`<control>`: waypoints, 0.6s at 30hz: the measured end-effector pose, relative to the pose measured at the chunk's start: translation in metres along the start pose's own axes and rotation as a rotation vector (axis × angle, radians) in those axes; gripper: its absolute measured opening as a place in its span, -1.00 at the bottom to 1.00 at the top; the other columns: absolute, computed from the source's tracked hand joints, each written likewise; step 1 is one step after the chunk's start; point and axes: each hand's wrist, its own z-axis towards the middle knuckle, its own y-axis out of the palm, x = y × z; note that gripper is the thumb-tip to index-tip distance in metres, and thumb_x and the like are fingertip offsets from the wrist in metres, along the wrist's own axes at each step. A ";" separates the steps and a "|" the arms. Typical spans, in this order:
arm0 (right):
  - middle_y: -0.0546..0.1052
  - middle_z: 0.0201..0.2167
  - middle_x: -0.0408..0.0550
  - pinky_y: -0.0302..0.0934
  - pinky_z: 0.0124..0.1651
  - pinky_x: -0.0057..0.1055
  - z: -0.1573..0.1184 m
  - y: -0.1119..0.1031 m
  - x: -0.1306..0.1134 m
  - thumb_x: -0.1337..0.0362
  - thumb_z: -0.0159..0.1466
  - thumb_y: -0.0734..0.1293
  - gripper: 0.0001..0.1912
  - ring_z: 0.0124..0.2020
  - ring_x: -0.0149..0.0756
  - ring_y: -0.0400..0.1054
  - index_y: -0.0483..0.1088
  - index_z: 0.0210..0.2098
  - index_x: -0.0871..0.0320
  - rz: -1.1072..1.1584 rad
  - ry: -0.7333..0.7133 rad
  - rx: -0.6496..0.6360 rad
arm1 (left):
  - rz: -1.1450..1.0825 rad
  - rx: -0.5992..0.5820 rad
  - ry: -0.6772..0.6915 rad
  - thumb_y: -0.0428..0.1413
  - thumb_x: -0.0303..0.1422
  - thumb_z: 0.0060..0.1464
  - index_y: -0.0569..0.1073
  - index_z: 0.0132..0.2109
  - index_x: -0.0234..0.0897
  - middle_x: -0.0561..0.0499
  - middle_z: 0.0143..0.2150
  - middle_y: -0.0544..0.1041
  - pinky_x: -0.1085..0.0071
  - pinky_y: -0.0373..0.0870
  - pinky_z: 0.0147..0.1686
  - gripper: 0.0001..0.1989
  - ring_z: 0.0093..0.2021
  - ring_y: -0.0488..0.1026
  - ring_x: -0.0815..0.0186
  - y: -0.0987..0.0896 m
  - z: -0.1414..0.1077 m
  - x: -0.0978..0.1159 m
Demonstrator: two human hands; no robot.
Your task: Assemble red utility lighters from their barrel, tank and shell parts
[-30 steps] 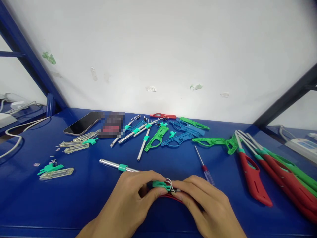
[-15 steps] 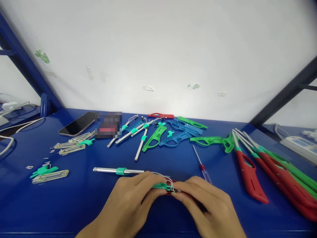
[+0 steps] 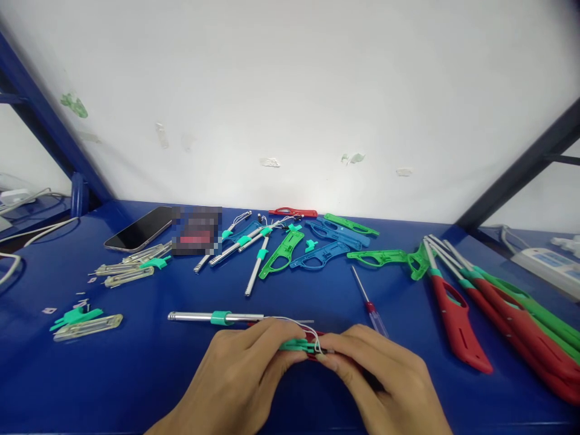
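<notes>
My left hand (image 3: 240, 368) pinches a green plastic trigger (image 3: 294, 345) between thumb and fingers. My right hand (image 3: 385, 371) closes on a small dark igniter part (image 3: 327, 351) at the trigger's right end, where thin white wires (image 3: 304, 323) meet. Behind and below these pieces shows a red lighter casing half (image 3: 319, 333), mostly covered by the fingers. A metal lighter tube (image 3: 190, 316) with a green collar (image 3: 220, 318) points left, its right end hidden behind my left hand.
A screwdriver (image 3: 372, 314) lies beyond my right hand. Red lighters (image 3: 462, 326) are grouped at right. Green casing halves (image 3: 283, 254), blue ones (image 3: 319, 257) and metal tubes (image 3: 257, 272) lie at the back. Clear fuel tanks (image 3: 90, 326) and a phone (image 3: 140, 229) are left.
Both hands keep their grip, with only slight movement. The tube has dipped a little at its left end, and slightly more red casing shows. The view has shifted slightly.
</notes>
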 end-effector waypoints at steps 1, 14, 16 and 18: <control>0.69 -0.33 -0.26 0.47 -0.23 -0.61 0.000 0.000 0.000 0.14 0.58 0.33 -0.79 -0.39 -0.47 0.60 0.61 -0.08 0.00 -0.007 0.001 -0.003 | 0.004 0.003 0.001 0.02 -0.33 0.59 0.53 0.05 -0.18 0.16 -0.11 0.74 0.70 0.53 -0.09 -0.82 -0.19 0.72 0.49 0.000 -0.001 0.000; 0.72 -0.32 -0.30 0.48 -0.29 -0.60 0.001 -0.002 0.002 0.18 0.55 0.38 -0.82 -0.43 -0.46 0.59 0.65 0.05 -0.11 0.085 0.005 -0.031 | -0.035 0.012 0.017 0.00 -0.34 0.59 0.52 0.03 -0.20 0.12 -0.16 0.73 0.77 0.54 -0.06 -0.81 -0.18 0.72 0.51 -0.002 0.002 0.003; 0.72 -0.32 -0.29 0.48 -0.30 -0.58 0.001 -0.003 0.002 0.19 0.55 0.38 -0.80 -0.43 -0.45 0.59 0.65 0.06 -0.11 0.093 -0.003 -0.035 | -0.029 0.015 0.025 0.00 -0.35 0.59 0.52 0.02 -0.21 0.11 -0.17 0.73 0.76 0.56 -0.08 -0.80 -0.20 0.72 0.49 -0.001 0.003 0.004; 0.73 -0.30 -0.26 0.49 -0.28 -0.57 0.001 -0.004 0.003 0.24 0.54 0.39 -0.78 -0.41 -0.43 0.61 0.64 0.10 -0.09 0.098 -0.011 -0.052 | -0.020 0.027 0.037 -0.02 -0.36 0.59 0.51 0.02 -0.21 0.09 -0.18 0.74 0.73 0.58 -0.12 -0.80 -0.21 0.73 0.47 -0.001 0.002 0.005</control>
